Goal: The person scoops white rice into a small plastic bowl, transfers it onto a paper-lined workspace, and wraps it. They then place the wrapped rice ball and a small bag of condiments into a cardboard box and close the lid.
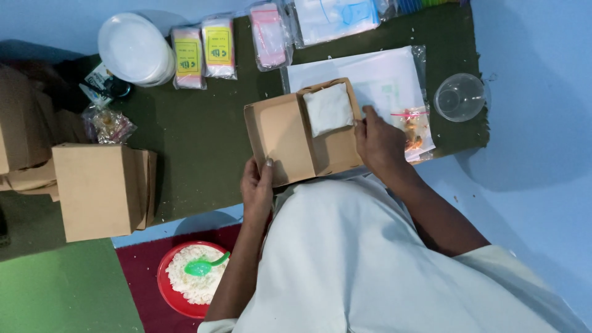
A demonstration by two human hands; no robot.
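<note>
An open brown cardboard meal box (280, 135) with a divider lies on the dark green mat, just ahead of me. A white packet of rice (328, 108) sits in its far right compartment. My left hand (256, 185) grips the box's near edge. My right hand (377, 142) rests at the box's right rim, fingers by the white packet, with nothing visibly in it. Right of that hand lies a small clear bag of food with a red tie (412, 126).
A red bowl of rice with a green spoon (192, 277) sits near my left elbow. Closed brown boxes (98, 188) stack at the left. White lids (135, 49), small packets (203, 52) and a clear plastic cup (459, 97) line the mat's far side.
</note>
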